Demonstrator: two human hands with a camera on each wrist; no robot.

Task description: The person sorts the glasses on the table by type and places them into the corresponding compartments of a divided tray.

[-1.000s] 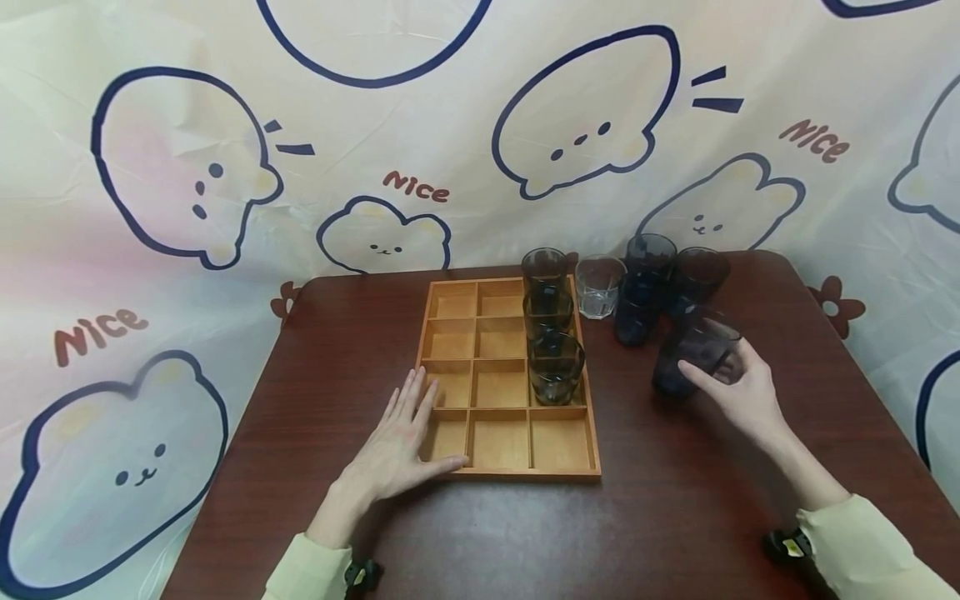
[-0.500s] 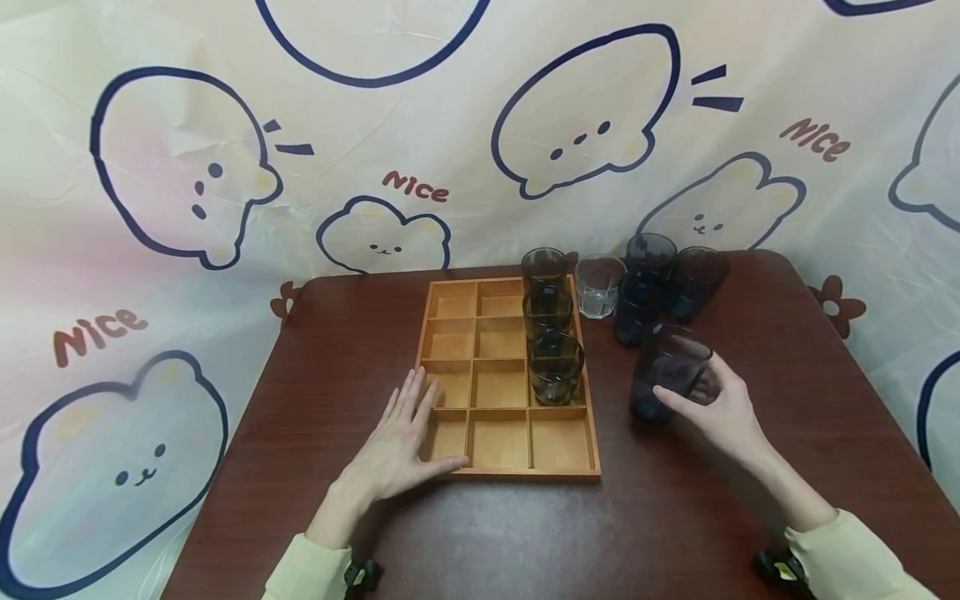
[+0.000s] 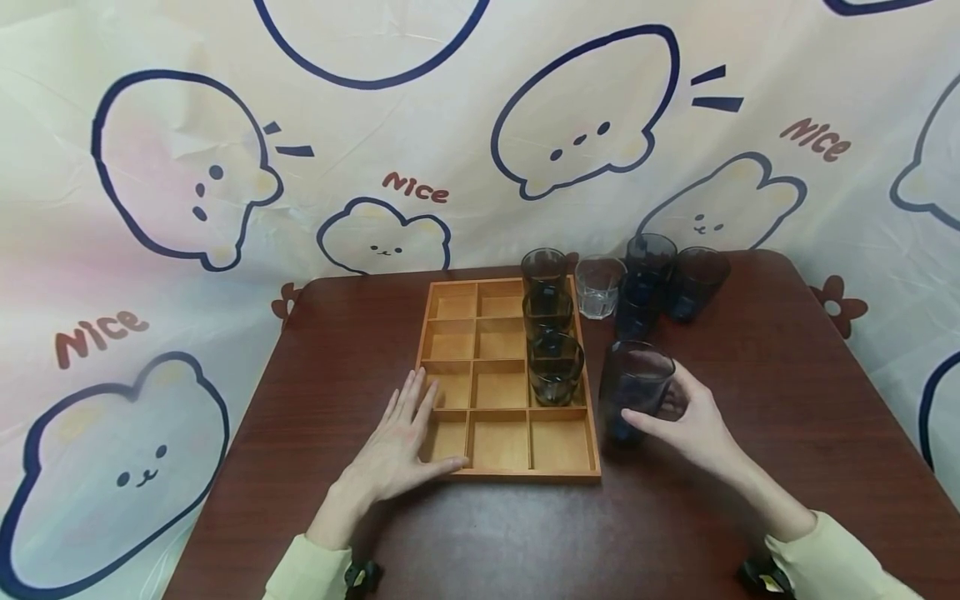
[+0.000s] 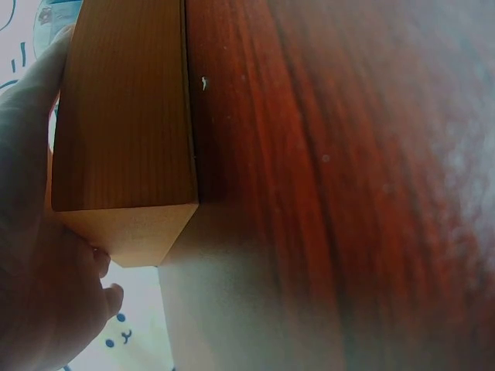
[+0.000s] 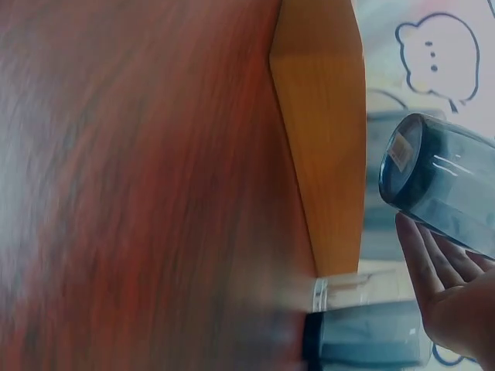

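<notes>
My right hand (image 3: 697, 421) grips a dark blue-tinted glass (image 3: 637, 387) between thumb and fingers, just right of the wooden divided tray (image 3: 597, 454). In the right wrist view the held glass (image 5: 452, 185) is tilted, its base showing, off the tabletop. My left hand (image 3: 393, 437) lies with extended fingers along the tray's near-left corner, thumb on the front edge. The left wrist view shows that hand (image 4: 39, 255) against the tray's corner (image 4: 128, 131). Several smoky glasses (image 3: 555, 371) stand in the tray's right column, its nearest compartment bare.
Behind the held glass stand more dark glasses (image 3: 697, 283) and one clear faceted glass (image 3: 597, 287) near the table's back edge. A patterned cloth (image 3: 480, 150) hangs behind the dark wooden table (image 3: 345, 333).
My right hand has carried the dark glass leftward and nearer, from beside the other dark glasses to the tray's right side. My left hand has stayed put.
</notes>
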